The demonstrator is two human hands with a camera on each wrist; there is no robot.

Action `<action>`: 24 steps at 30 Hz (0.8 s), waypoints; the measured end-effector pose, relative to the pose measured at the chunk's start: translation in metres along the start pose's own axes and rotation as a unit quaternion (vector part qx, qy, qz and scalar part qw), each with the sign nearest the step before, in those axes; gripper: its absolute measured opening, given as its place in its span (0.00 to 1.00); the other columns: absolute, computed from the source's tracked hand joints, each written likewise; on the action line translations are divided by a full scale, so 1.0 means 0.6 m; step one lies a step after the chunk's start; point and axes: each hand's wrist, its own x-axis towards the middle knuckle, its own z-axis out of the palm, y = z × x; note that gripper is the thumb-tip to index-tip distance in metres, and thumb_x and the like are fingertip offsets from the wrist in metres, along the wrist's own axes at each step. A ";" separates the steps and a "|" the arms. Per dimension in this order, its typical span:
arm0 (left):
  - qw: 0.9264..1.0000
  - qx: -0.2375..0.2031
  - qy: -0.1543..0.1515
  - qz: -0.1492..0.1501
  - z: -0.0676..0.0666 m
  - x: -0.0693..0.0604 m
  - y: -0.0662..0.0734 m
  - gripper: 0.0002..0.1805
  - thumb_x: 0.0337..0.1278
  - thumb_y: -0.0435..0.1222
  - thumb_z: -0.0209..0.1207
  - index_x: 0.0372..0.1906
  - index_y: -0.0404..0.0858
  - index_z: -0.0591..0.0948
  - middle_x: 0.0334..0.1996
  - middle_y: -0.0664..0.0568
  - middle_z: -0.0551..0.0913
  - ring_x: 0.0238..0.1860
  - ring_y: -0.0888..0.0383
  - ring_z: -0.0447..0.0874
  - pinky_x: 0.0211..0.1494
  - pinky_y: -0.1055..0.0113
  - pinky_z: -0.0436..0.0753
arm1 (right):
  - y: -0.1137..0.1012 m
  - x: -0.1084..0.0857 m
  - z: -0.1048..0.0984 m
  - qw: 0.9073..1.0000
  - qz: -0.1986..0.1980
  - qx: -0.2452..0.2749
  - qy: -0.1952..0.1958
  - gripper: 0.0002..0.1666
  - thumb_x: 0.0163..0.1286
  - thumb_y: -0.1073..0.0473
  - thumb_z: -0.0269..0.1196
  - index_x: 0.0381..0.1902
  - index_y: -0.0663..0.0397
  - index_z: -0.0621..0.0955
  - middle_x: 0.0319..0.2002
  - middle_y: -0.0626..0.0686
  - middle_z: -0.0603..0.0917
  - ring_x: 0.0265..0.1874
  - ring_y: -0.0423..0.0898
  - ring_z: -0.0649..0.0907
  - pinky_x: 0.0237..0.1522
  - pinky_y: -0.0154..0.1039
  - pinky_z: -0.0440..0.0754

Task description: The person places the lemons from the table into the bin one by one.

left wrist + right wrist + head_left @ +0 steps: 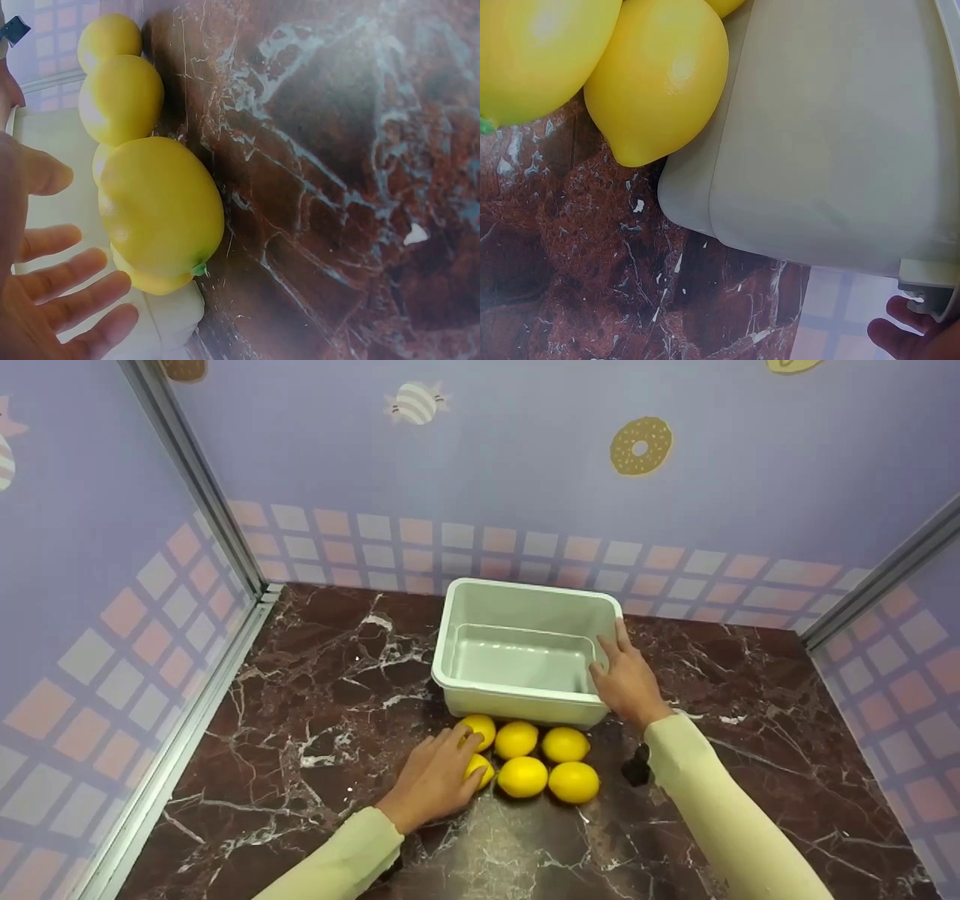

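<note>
A pale grey-green plastic basin (525,694) stands at the back of the dark marbled tabletop, its open top facing up. My right hand (630,682) grips its right rim, some fingers inside and some fingertips (892,334) showing outside below the rim. Several yellow lemons (522,777) lie in two rows before the basin. My left hand (435,776) is at the left end of the rows, partly covering the two leftmost lemons. In the left wrist view its fingers are spread beside a lemon (161,206) with a green tip; whether they touch it I cannot tell.
A lilac patterned wall (517,472) rises right behind the basin. Side panels with metal rails (199,709) bound the table left and right. A small black device (636,766) shows under the right wrist.
</note>
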 end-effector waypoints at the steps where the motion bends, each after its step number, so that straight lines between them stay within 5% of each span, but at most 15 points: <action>1: 1.000 -0.001 -0.004 0.001 0.001 0.000 0.000 0.21 0.57 0.49 0.59 0.52 0.43 0.76 0.48 0.50 0.78 0.41 0.51 0.79 0.41 0.58 0.82 | 0.000 0.000 0.001 1.000 -0.001 0.001 0.000 0.35 0.70 0.51 0.52 0.71 0.60 0.64 0.78 0.57 0.42 0.69 0.70 0.61 0.69 0.62 0.60; 8: 1.000 -0.002 -0.020 0.007 0.006 -0.003 0.001 0.21 0.57 0.50 0.60 0.52 0.43 0.77 0.47 0.50 0.78 0.42 0.51 0.79 0.39 0.57 0.82 | 0.003 -0.003 0.003 1.000 0.006 0.010 -0.005 0.35 0.71 0.52 0.51 0.72 0.59 0.63 0.78 0.56 0.41 0.71 0.68 0.58 0.71 0.62 0.57; 24: 0.999 0.008 0.016 0.045 0.020 -0.010 0.000 0.21 0.51 0.48 0.65 0.48 0.43 0.79 0.41 0.50 0.77 0.38 0.54 0.78 0.33 0.60 0.81 | 0.000 0.000 0.000 1.000 -0.003 -0.014 -0.010 0.38 0.70 0.52 0.52 0.74 0.59 0.58 0.78 0.59 0.41 0.70 0.71 0.60 0.69 0.64 0.59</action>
